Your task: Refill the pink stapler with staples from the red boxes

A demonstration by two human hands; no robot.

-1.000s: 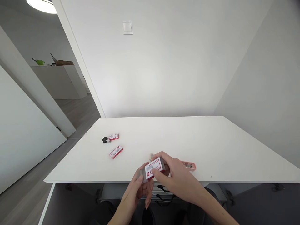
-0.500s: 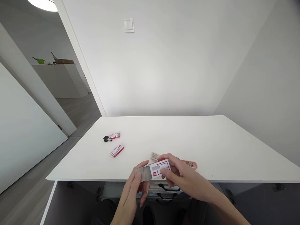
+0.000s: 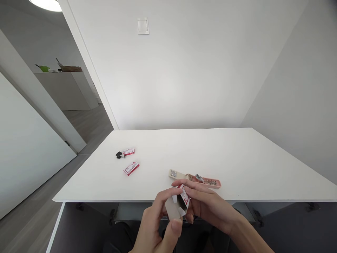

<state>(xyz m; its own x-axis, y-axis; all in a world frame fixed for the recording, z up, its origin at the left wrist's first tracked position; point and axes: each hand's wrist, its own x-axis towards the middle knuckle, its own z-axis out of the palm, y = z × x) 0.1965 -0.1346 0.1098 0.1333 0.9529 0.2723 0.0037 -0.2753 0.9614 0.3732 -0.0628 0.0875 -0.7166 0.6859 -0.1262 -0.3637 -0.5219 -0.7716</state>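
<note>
A small red-and-white cardboard box (image 3: 185, 199) is in my right hand (image 3: 206, 203), its flapped end open and turned toward me. My left hand (image 3: 161, 219) has its index finger on the box's upper edge and its thumb by the long pale flap (image 3: 172, 209). I cannot make out the inside, which is dark. Just beyond my hands lies an opened stapler (image 3: 207, 181) with a pink body and a beige arm; a small metal piece (image 3: 199, 178) sticks up from it.
On the left of the white table (image 3: 158, 147) lie two more red-and-white boxes, one nearer (image 3: 131, 168) and one farther (image 3: 129, 151). A black-and-metal object (image 3: 120, 155) touches the farther one. A wall (image 3: 184, 70) rises behind the table, and a doorway stands at the left.
The box has turned so its open end faces me, and my left hand has shifted right and closer around it. More of the stapler now shows past my right hand.
</note>
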